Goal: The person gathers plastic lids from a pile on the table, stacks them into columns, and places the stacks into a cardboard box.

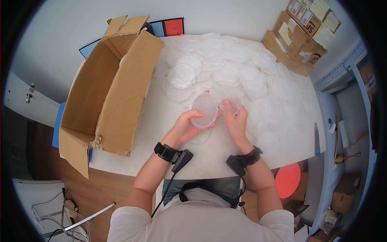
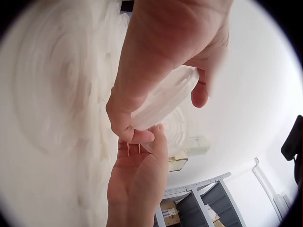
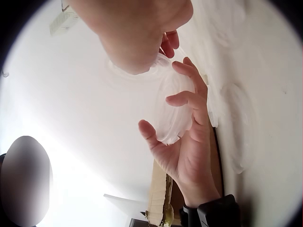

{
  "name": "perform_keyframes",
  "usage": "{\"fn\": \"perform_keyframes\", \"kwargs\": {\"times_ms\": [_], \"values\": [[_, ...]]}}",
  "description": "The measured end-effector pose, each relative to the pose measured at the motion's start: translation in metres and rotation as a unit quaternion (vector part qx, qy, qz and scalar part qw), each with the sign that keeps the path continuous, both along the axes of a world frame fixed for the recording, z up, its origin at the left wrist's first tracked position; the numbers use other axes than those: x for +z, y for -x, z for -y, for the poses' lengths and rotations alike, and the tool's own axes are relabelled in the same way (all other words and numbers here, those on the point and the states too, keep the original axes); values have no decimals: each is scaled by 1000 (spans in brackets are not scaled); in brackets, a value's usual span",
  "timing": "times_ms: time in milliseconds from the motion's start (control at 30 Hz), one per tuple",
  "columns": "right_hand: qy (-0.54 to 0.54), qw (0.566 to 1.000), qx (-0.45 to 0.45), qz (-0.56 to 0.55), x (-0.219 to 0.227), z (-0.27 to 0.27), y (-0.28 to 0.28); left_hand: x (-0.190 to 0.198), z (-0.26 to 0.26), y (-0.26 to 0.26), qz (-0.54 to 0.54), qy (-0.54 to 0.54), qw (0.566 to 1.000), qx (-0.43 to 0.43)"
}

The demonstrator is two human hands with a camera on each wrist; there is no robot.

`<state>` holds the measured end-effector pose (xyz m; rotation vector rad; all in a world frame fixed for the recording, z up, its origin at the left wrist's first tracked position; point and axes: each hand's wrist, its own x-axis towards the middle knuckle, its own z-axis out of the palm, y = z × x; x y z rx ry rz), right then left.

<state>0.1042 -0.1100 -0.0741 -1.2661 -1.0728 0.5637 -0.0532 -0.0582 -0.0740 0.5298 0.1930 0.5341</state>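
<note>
My left hand (image 1: 188, 126) grips a small stack of round clear plastic lids (image 1: 204, 109) by its edge, thumb on the near face and fingers behind. Close by on the right, my right hand (image 1: 238, 123) pinches another clear lid (image 2: 175, 132) between thumb and fingers. Its edge comes right up to the left hand's stack in the head view. In the right wrist view the stack (image 3: 171, 111) stands on edge within the left hand's curved fingers. Below and beyond both hands, many loose lids (image 1: 225, 72) spread over the white table (image 1: 161, 149).
A long open cardboard box (image 1: 121, 117) stands on the table's left side. Parcel boxes (image 1: 296, 40) are stacked at the back right corner. A blue-handled tool (image 1: 317, 139) lies near the right edge. A red round stool seat (image 1: 288, 180) is below the table.
</note>
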Motion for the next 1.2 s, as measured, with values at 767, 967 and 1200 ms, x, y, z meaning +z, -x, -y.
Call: {"fn": "perform_keyframes", "kwargs": {"times_ms": [767,967,1200], "values": [[-13,887,286,362,21,11,-4,4,6,-5,-144,-97,967,185],[201,826,179,496,29,28,-40,10,-7,11,-112,-80,958,250],[256,806,245,475,23,20,-43,8,-11,12,-58,-6,979,193]]}}
